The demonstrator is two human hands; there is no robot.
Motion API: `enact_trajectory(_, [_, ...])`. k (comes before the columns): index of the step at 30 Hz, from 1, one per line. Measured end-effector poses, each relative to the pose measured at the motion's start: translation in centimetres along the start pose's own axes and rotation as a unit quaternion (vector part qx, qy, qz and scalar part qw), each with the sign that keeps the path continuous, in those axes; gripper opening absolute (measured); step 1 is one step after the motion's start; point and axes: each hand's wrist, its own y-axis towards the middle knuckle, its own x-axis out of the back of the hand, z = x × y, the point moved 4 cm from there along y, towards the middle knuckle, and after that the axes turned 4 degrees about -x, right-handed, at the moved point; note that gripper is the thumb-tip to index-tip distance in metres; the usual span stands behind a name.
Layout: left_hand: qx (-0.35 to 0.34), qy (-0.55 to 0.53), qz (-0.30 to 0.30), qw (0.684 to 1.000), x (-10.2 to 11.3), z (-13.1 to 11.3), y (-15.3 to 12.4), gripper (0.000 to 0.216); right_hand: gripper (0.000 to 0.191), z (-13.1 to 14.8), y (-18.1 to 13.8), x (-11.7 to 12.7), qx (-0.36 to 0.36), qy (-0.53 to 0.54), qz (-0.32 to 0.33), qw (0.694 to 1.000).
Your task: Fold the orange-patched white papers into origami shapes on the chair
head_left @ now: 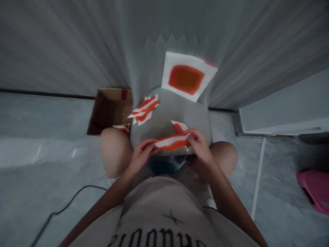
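Over the chair (183,110), left hand (142,153) and right hand (202,146) pinch opposite ends of one strip (174,142), which a hard, uneven pull could tear or crease.

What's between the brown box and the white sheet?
A pile of orange-and-white pieces, mostly on the grey seat. The head view shows it.

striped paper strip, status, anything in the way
Left hand and right hand at opposite ends. Paper strip held between, over chair. Second striped piece partly hidden behind it.
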Motion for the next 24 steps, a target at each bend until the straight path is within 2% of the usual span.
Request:
enact_trajectory(4, [0.075,-0.077,-0.003,0.994,-0.5,0.4,0.0,0.039,0.020,-0.4,-0.4,0.0,-0.009,-0.025,-0.013,1.000])
enact_trajectory(7, [0.141,-0.058,0.027,0.988,-0.1,1.0,-0.3,0.047,0.018,-0.1,-1.2,0.0,0.014,-0.054,-0.015,0.998])
enact_trajectory(10, [0.166,0.011,0.094,0.982,0.7,1.4,-0.8,0.043,0.015,0.3,-2.0,-0.4,0.017,-0.078,0.019,0.997])
enact_trajectory(12, [0.169,0.052,0.161,0.971,0.9,1.5,-1.3,0.044,0.014,0.5,-2.4,-0.8,0.012,-0.094,0.056,0.994])
enact_trajectory(16, [0.181,0.097,0.307,0.929,0.1,1.7,-2.5,0.040,0.017,0.7,-2.9,-2.2,0.022,-0.122,0.133,0.983])
enact_trajectory(18, [0.170,0.110,0.341,0.918,-0.4,1.8,-2.8,0.034,0.020,0.4,-3.0,-3.0,0.004,-0.106,0.149,0.983])
enact_trajectory(21, [0.158,0.103,0.328,0.925,-1.1,2.3,-3.0,0.031,0.028,-0.5,-3.0,-4.0,-0.052,-0.029,0.126,0.990])
enact_trajectory(24, [0.146,0.080,0.278,0.946,-1.3,3.1,-3.0,0.032,0.049,-1.6,-2.9,-4.4,-0.093,0.050,0.063,0.992])
